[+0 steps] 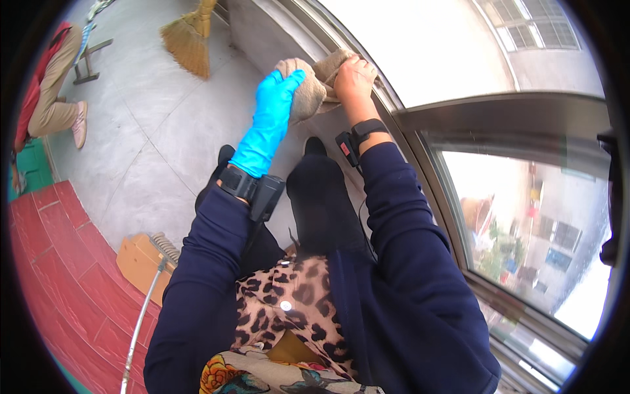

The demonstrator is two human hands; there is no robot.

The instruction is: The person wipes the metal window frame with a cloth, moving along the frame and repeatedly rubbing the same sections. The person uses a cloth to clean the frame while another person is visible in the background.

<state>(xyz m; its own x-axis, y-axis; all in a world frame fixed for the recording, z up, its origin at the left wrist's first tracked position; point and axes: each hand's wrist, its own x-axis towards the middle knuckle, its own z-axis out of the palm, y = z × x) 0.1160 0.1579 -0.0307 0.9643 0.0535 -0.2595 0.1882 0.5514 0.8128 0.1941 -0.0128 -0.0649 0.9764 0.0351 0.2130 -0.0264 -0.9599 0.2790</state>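
Observation:
A bunched beige cloth is held in front of me beside the window frame. My left hand, in a blue rubber glove, grips its left part. Bare, my right hand is closed on the cloth's right part, at the edge of the metal window frame. The cloth stretches between both hands, with a fold sagging in the middle. Dark devices are strapped to both wrists. The fingers under the cloth are hidden.
A straw broom stands ahead on the grey floor. At the left are a person in beige trousers and a dark stand. A cardboard box and a metal-handled brush lie near red tiles. A glass pane is right.

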